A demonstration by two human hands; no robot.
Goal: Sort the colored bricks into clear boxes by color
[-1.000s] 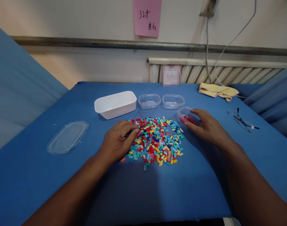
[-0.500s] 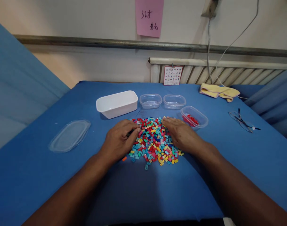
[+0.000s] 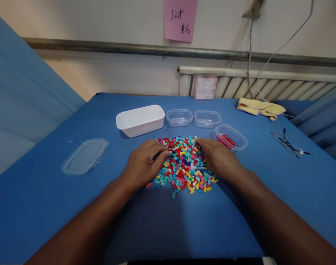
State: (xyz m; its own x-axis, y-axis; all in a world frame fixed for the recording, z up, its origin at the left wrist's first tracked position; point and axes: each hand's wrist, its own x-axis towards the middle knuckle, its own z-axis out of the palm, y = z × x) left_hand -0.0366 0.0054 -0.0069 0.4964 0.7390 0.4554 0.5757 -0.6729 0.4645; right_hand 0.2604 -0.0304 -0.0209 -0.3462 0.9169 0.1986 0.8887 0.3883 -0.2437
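A pile of small, mixed-colour toy building bricks (image 3: 184, 162) lies spread on the blue cloth between my two hands. At its left edge is my left hand (image 3: 145, 162), with thumb and forefinger tips close together over the bricks. Whatever may be between those tips is too small to make out. My right hand (image 3: 219, 156) rests along the right edge of the pile, its fingers stretched out and touching the bricks. Just beyond that hand, a clear plastic tub (image 3: 236, 138) holds several red bricks (image 3: 225, 140).
Behind the pile stand a white bin (image 3: 141, 127) and two clear tubs, one left (image 3: 179, 121) and one right (image 3: 208, 123). A clear lid (image 3: 85, 156) lies at left. Glasses (image 3: 289, 143) and a yellow cloth (image 3: 261, 107) are on the right, near the radiator (image 3: 292, 88).
The whole view has shifted slightly, so things appear a little further right. The left thumb and forefinger tips have drawn closer together. My right hand stays at the pile's right edge.
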